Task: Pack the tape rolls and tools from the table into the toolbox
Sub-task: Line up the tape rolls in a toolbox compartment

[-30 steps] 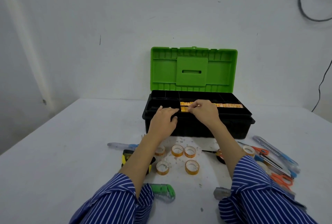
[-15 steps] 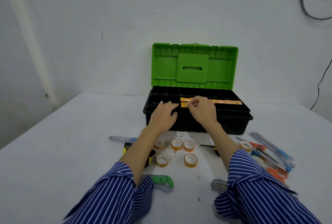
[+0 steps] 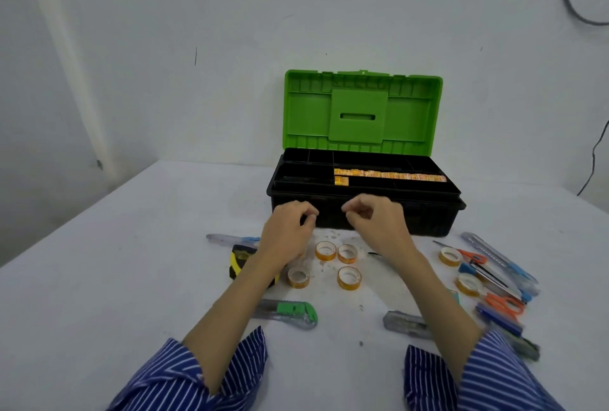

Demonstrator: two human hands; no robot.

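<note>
Centrally, toolbox (image 3: 362,209): black body, green lid (image 3: 362,110) upright against the wall, tray compartments exposed. Row of tape rolls (image 3: 390,175) packed edge-on in the tray's long middle compartment; one more roll (image 3: 341,181) just in front of the row's left end.

Left hand (image 3: 286,229) just in front of the toolbox's front wall, fingers (image 3: 309,212) curled, thumb tip near index tip, nothing visibly held. Right hand (image 3: 379,222) alongside, same posture, fingers curled inward, nothing seen between them. Hands close together but apart. Striped sleeves (image 3: 197,377) pushed back on both forearms.

On the tabletop (image 3: 99,278), between the forearms: loose tape rolls (image 3: 325,250), three upright on their flat sides plus one near the left wrist. Two further rolls (image 3: 450,256) at right among orange-handled scissors (image 3: 471,257) and blue utility knives (image 3: 497,257), overlapping in a pile. Green utility knife (image 3: 290,311) beside left forearm; clear-bodied knife (image 3: 405,323) partly under right forearm. Yellow-black tape measure (image 3: 242,259) behind left forearm, partly hidden. Clear-and-blue tool (image 3: 230,239) further left, type unclear.
</note>
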